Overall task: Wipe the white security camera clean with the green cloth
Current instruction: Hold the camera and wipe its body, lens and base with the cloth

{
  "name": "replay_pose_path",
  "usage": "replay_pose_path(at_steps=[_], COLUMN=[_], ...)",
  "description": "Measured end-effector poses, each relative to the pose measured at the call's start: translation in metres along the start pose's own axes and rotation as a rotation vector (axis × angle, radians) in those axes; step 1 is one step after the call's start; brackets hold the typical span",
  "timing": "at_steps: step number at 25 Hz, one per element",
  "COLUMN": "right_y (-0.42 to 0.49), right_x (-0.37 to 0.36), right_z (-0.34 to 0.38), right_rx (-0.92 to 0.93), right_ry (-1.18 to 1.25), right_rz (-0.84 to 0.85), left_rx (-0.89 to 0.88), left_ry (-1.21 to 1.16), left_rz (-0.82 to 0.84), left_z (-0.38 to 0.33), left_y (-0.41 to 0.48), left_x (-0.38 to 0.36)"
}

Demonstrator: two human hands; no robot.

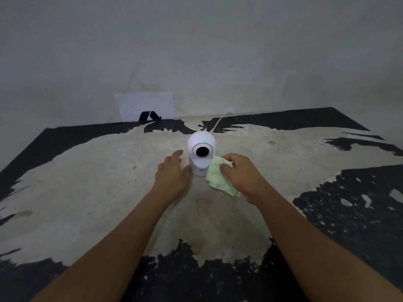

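A white security camera (201, 141) with a round head and black lens stands upright near the middle of a worn table (98, 182). A white cable (218, 123) runs from its back toward the wall. My left hand (173, 173) rests just left of the camera's base, fingers apart, thumb close to the base. My right hand (239, 173) lies just right of the camera, fingers closed on a pale green cloth (218, 178). The cloth lies partly on the table and touches the camera's right side.
The table top is beige with black patches of remaining coating along its edges. A white sheet with a black mark (145, 106) leans against the grey wall behind the table's far edge.
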State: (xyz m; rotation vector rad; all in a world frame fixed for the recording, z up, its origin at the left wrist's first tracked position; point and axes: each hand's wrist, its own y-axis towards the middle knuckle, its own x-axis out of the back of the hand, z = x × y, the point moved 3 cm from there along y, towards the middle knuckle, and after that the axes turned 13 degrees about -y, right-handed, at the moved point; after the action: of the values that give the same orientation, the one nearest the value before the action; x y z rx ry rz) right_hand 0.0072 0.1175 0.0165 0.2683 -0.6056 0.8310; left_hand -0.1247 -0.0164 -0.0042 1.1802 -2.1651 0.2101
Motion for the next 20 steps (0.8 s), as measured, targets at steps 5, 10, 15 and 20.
replay_pose_path(at_steps=[5, 10, 15, 20], right_y=[-0.011, -0.002, 0.045, 0.061], right_x=[-0.012, 0.003, 0.014, -0.006], right_z=[0.018, 0.038, 0.064, 0.044], right_rx=[0.1, 0.12, 0.106, 0.078], right_ry=[0.209, 0.121, 0.063, 0.095], right_rz=[0.164, 0.093, 0.006, 0.074], left_rx=[0.067, 0.06, 0.002, 0.014], left_ry=[-0.611, -0.515, -0.374, -0.287], left_rz=[0.118, 0.172, 0.072, -0.055], left_z=[-0.023, -0.016, -0.014, -0.018], left_y=[-0.04, -0.03, -0.001, 0.009], left_x=[0.011, 0.024, 0.021, 0.009])
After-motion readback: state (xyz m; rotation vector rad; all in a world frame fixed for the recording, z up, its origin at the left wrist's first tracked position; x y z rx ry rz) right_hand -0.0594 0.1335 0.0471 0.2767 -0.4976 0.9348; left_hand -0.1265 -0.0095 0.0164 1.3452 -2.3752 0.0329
